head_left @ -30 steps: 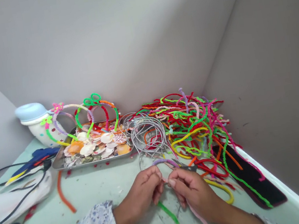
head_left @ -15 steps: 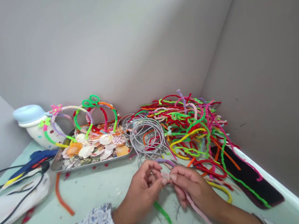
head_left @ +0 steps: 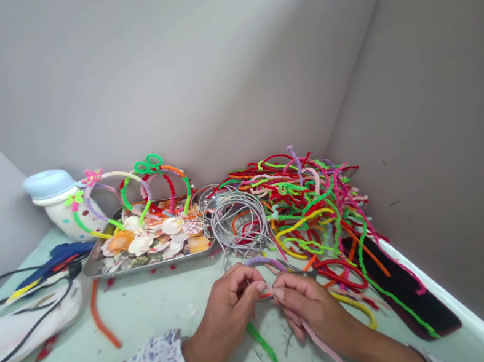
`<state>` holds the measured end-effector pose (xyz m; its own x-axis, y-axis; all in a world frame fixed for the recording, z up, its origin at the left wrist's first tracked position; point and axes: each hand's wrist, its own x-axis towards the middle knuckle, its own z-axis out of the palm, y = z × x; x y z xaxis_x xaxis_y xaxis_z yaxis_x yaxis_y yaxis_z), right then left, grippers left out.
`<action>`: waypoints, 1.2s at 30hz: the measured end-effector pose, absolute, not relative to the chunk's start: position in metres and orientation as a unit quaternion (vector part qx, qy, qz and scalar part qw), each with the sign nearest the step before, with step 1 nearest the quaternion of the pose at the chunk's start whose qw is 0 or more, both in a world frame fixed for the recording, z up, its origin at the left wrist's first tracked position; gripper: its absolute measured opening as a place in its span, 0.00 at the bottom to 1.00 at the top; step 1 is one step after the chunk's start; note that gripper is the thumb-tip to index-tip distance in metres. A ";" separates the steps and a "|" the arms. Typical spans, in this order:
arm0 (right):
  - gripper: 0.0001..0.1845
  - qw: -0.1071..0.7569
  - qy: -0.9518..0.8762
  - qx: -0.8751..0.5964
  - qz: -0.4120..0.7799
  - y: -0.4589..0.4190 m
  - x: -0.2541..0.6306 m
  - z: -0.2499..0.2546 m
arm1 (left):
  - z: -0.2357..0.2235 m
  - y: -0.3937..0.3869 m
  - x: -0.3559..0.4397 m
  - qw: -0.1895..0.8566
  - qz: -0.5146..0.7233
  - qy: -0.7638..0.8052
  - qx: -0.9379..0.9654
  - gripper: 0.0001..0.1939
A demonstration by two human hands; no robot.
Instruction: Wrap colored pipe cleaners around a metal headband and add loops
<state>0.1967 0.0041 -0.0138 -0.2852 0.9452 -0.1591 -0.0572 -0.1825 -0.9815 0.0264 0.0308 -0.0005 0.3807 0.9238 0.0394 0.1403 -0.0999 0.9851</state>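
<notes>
pale green bench in grey-walled corner, you pinching pipe cleaners w/ both hands, close together
left hand clenched on a lilac pipe cleaner, right hand grasping a pink pipe cleaner where they meet, just above bench; green pipe cleaner below your hands. wire hoops just ahead, big multicolour pile to your right, steel tray of seashells & blue glue gun to your left

Pipe cleaners right of shell tray
</notes>
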 end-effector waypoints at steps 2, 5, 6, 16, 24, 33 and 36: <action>0.15 0.401 -0.505 -0.443 0.622 0.004 0.197 -0.016 | -0.002 0.030 0.027 0.545 0.376 0.407 0.630 0.12; 0.15 0.404 -0.513 -0.442 0.615 0.005 0.197 -0.018 | -0.004 0.030 0.027 0.583 0.375 0.401 0.599 0.14; 0.15 0.402 -0.516 -0.441 0.614 0.005 0.197 -0.018 | -0.005 0.030 0.027 0.593 0.373 0.401 0.590 0.14; 0.14 0.366 -0.577 -0.448 0.577 0.002 0.197 -0.006 | -0.004 0.031 0.028 0.622 0.388 0.392 0.557 0.16; 0.15 0.376 -0.569 -0.446 0.580 0.001 0.198 -0.009 | -0.002 0.032 0.030 0.629 0.386 0.406 0.540 0.15; 0.17 0.381 -0.528 -0.424 0.630 0.005 0.202 -0.018 | 0.000 0.030 0.024 0.569 0.384 0.362 0.631 0.13; 0.16 0.384 -0.523 -0.409 0.641 0.005 0.202 -0.019 | -0.001 0.029 0.024 0.561 0.383 0.361 0.639 0.12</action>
<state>0.2021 0.0049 -0.0187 -0.3702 0.9207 -0.1233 -0.0641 -0.1577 -0.9854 0.0239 0.0288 -0.0015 0.4464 0.8910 0.0834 0.0317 -0.1089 0.9935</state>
